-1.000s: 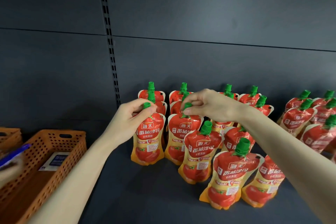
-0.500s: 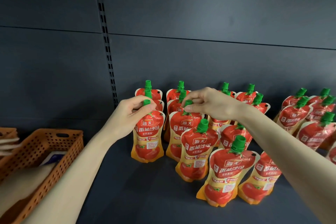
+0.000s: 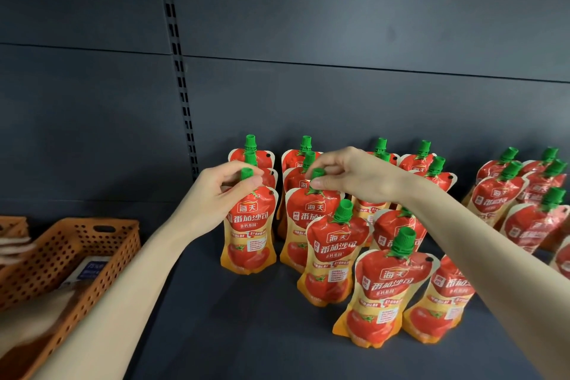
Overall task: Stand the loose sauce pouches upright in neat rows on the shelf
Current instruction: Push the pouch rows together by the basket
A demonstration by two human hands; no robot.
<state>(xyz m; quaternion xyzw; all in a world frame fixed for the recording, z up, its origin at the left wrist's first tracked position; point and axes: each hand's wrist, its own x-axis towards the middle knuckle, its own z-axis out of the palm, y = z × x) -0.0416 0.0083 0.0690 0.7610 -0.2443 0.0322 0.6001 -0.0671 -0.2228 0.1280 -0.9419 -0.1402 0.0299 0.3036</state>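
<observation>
Fingers [image 3: 239, 166] of the L hand [image 3: 212, 197] curl round cap A [image 3: 246, 173], thumb and index pinching this green spout cap. It belongs to pouch A [image 3: 249, 225], a red-and-yellow sauce pouch standing upright on the dark shelf [image 3: 216, 333] at the front of the leftmost column. Fingers [image 3: 328, 161] of the R hand [image 3: 357, 176] pinch cap B [image 3: 317, 174] in the same way. Pouch B [image 3: 303, 216] stands upright just beside pouch A, approx. level w/ it.

Behind A and B, further green-capped pouches stand in two columns [image 3: 305, 145], close to the back panel [image 3: 339, 25].

To the R and nearer the camera, front pouches stand in a staggered diagonal: pouch C [image 3: 334, 253] overlaps B's lower R edge, pouch D [image 3: 385, 287] stands in front of C, and pouch E [image 3: 444, 302] is partly hidden behind D and the R forearm.

A separate cluster [image 3: 509, 203] at far R stands well apart from the main group; its pouches appear tilted.

An orange perforated basket [image 3: 92, 256] sits at lower L; its contents are blurred. A slotted upright [image 3: 182, 86] runs down the back panel.
</observation>
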